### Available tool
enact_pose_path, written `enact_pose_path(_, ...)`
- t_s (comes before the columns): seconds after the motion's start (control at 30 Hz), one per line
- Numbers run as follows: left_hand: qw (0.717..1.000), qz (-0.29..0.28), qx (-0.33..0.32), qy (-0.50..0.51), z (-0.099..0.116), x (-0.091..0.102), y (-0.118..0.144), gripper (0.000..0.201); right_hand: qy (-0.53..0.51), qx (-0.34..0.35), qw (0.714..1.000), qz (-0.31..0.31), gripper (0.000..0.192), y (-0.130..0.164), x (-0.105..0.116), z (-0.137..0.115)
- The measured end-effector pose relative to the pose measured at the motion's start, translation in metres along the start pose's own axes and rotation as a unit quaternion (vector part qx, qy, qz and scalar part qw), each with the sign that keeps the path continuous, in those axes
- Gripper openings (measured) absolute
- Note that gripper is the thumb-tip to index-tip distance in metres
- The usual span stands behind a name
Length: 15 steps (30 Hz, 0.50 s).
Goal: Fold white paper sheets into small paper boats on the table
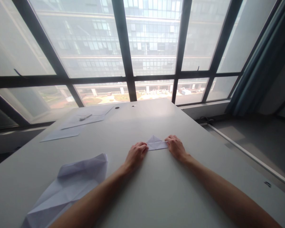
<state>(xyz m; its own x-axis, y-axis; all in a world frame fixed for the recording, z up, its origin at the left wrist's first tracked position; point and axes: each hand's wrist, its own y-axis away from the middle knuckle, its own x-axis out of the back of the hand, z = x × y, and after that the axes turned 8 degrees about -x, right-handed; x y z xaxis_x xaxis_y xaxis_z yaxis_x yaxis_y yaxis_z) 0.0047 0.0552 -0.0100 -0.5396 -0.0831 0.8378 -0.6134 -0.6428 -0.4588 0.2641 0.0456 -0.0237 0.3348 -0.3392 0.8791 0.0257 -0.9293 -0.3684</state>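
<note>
Where windows (154, 38) rise, table (147, 190) (white), folded paper (156, 145)

- Between the left hand (136, 154) and right hand (177, 148), folded paper (157, 145) fills the gap.
- Nearer, an open lane of tabletop (154, 186) leads up to it.
- Near left, a creased sheet (76, 183) obstructs.
- Far left, flat sheets (96, 118); far middle, free passage.

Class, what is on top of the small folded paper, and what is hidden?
The left hand and right hand overlap the ends of the folded paper, hiding those parts; its peaked middle shows. The tabletop beneath it cannot be seen.
</note>
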Motion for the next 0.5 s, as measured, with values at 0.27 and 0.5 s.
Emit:
enact_pose_path(0.27, 0.997, -0.032, -0.064, 0.006, -0.01, -0.005, 0.0, 0.036, 0.02, 0.073, 0.997, 0.013, 0.032, 0.003, 0.006, -0.011)
enact_pose_path(0.5, 0.99, -0.06, -0.11, 0.058, -0.006, -0.009, 0.0, 0.044, -0.053, 0.195, 0.978, -0.059, 0.023, 0.012, 0.006, -0.032)
